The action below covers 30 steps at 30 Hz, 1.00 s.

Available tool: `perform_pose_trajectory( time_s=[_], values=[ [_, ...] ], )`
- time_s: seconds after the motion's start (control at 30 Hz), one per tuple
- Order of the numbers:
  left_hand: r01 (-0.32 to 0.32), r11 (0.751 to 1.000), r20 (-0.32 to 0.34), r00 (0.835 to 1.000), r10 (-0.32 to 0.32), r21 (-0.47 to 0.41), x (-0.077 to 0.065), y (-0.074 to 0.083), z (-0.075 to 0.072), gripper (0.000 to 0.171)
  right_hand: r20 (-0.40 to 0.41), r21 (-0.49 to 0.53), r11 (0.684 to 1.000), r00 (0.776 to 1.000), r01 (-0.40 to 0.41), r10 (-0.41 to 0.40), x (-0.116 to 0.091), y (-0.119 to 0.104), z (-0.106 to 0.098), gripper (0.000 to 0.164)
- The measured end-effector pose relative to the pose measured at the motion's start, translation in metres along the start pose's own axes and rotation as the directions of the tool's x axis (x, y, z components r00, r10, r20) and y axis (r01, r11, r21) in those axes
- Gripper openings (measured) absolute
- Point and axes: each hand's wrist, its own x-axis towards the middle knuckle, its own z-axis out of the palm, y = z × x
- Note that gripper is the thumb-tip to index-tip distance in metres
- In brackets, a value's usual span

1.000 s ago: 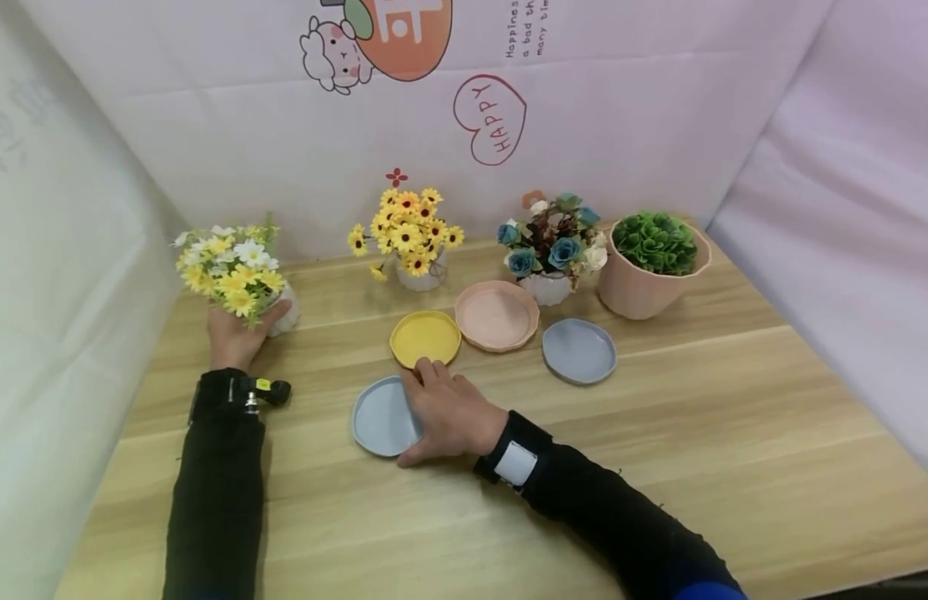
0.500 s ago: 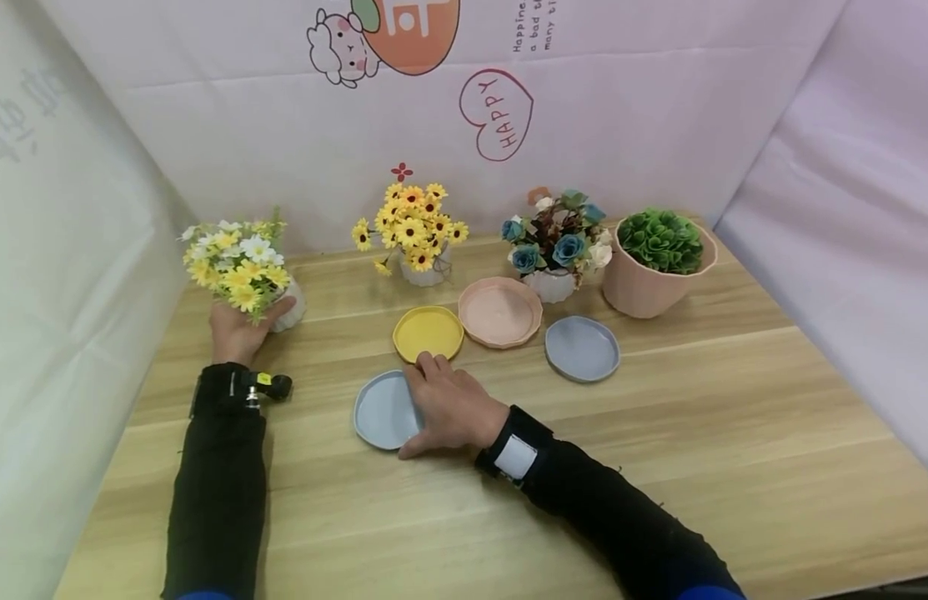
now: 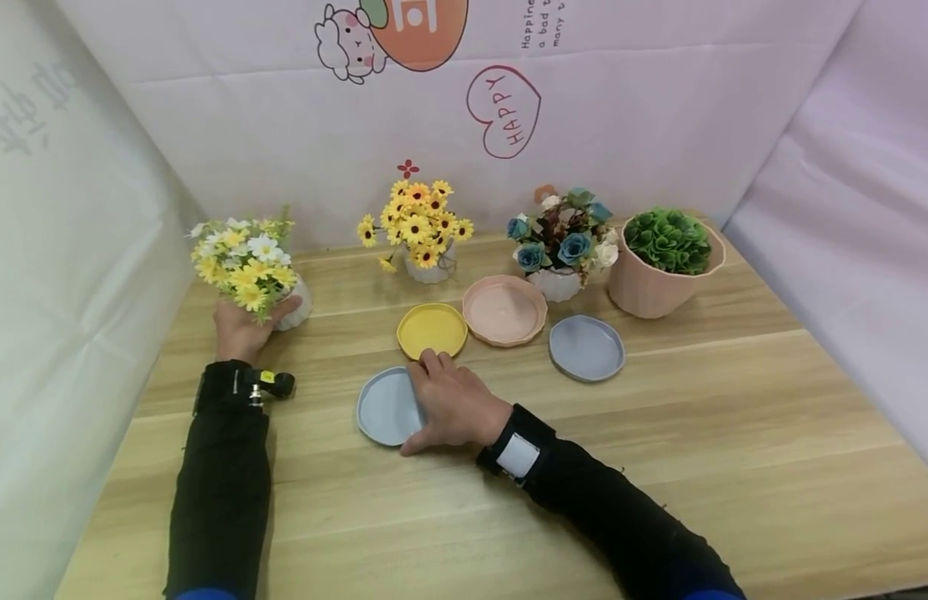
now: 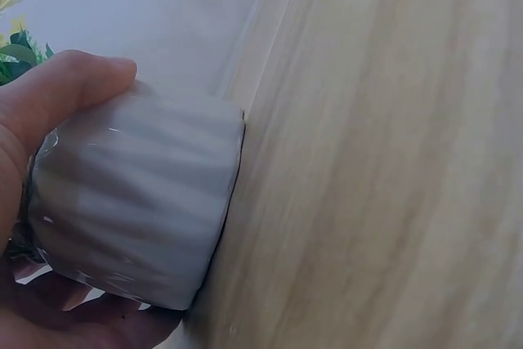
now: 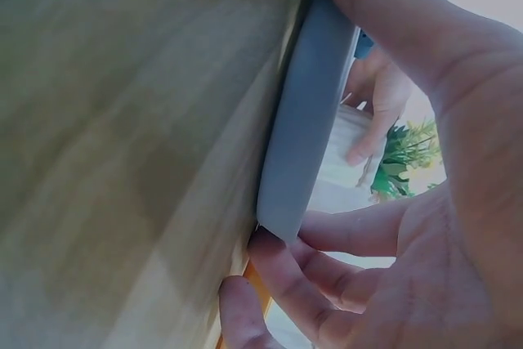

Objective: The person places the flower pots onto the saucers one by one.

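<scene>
The light blue saucer (image 3: 384,407) lies flat, low against the wooden table (image 3: 358,533), a smooth, shallow thing with a slightly angular round rim. Your right hand (image 3: 458,408) grips it from its three o'clock side, thumb curled on the near rim and fingers bent on the far one; up close its side wall looks plain and matte.

At about half past ten from that saucer, your left hand (image 3: 242,333) grasps a white pot (image 3: 302,302), thumb on one side and fingers wrapped round the other. The pot has a glossy surface with soft slanting ribs, its base against the wood. White and yellow daisies (image 3: 246,260) with thin green sprigs spill over your hand.

Near one o'clock, just beyond your right fingertips, sits a round yellow saucer (image 3: 432,332). At two o'clock, a larger pink dish (image 3: 504,310) with a faceted rim adjoins it, and between two and three lies a grey-blue saucer (image 3: 587,348).

Farther out, yellow dark-centred flowers (image 3: 417,223) stand at twelve, blue and cream roses (image 3: 564,237) at two, and just past two a ribbed pink planter (image 3: 647,292) with a dense leafy green plant (image 3: 669,240). Behind them hangs creased white cloth (image 3: 253,150), printed with a red heart outline (image 3: 504,111).
</scene>
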Motion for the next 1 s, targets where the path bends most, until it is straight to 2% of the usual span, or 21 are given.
perform_pose_trajectory(
  time_s=[0.27, 0.53, 0.77, 1.0],
  values=[
    [0.016, 1.000, 0.022, 1.000, -0.015, -0.011, -0.005, 0.005, -0.001, 0.098, -0.008, 0.000, 1.000, 1.000, 0.004, -0.004, -0.001, 0.000, 0.000, 0.112],
    [0.027, 0.999, 0.053, 0.998, -0.028, 0.027, -0.008, 0.007, -0.002, 0.100, -0.006, -0.008, 1.000, 1.000, 0.005, -0.005, -0.001, 0.000, 0.000, 0.113],
    [-0.013, 0.999, 0.058, 0.998, 0.010, 0.047, -0.015, 0.009, -0.003, 0.092, -0.008, -0.017, 1.000, 1.000, 0.010, -0.010, -0.002, -0.001, 0.001, 0.113],
    [0.016, 1.000, 0.084, 0.996, -0.016, 0.004, -0.022, 0.011, -0.004, 0.099, 0.004, -0.009, 1.000, 1.000, -0.002, 0.002, -0.002, -0.001, -0.001, 0.113]
  ],
)
